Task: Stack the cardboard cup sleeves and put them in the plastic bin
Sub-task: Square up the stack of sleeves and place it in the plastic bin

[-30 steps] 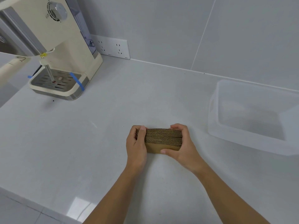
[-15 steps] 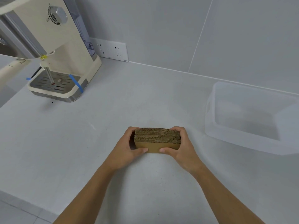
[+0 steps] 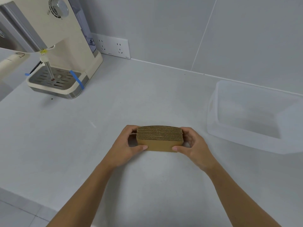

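A stack of flattened brown cardboard cup sleeves (image 3: 159,138) is standing on its long edge on the white countertop (image 3: 114,112), in front of the person and near the middle of the view. The corrugated edges are facing up and the layers are lining up evenly, with the smooth face of the nearest sleeve turned toward the camera. The left hand (image 3: 127,145) is gripping the left end of the stack, its thumb pressing on the near face and its fingers wrapping behind. The right hand (image 3: 193,145) is gripping the right end in the same way, thumb on the near face and fingers curling round the back. Both bare forearms are reaching in from the bottom of the frame.

To the right of the stack, apart from it, a translucent plastic bin (image 3: 242,140) is sitting on the countertop close to the grey tiled wall (image 3: 180,30). Its interior is showing only its own pale floor and walls; none of the sleeves are lying in it.

At the far left a cream-coloured coffee machine (image 3: 65,46) is standing on the countertop, well apart from the hands, with strips of blue tape (image 3: 77,79) running across its metal drip tray (image 3: 55,77). Just beside it, a white double wall socket (image 3: 113,46) is sitting low on the wall where it meets the countertop.
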Available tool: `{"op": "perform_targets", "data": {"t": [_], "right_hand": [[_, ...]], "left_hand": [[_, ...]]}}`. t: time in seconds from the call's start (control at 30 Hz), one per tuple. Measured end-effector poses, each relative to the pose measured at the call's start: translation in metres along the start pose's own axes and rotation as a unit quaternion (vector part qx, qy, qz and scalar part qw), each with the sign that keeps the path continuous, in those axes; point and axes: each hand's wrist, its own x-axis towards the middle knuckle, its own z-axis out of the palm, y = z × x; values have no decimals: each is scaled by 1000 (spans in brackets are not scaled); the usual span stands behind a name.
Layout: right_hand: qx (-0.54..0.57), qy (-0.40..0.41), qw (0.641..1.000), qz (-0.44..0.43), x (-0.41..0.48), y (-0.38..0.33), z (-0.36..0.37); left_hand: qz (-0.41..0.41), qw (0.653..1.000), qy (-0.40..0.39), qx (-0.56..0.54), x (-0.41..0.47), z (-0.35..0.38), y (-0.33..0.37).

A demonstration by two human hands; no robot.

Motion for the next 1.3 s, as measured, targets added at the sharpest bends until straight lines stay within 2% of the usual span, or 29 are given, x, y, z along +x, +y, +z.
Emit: {"op": "perform_targets", "data": {"t": [0.13, 0.57, 0.9, 1.3], "right_hand": [[0, 17, 1000, -1, 1, 1, 0], [55, 68, 996, -30, 0, -21, 4], [130, 123, 973, -143, -4, -79, -17], [177, 227, 933, -215, -26, -125, -101]], "left_hand": [[-10, 1000, -6, -3, 0, 0, 0], [25, 998, 53, -39, -1, -3, 18], [117, 987, 78, -71, 19, -1, 91], [151, 973, 62, -165, 54, 80, 179]]}}
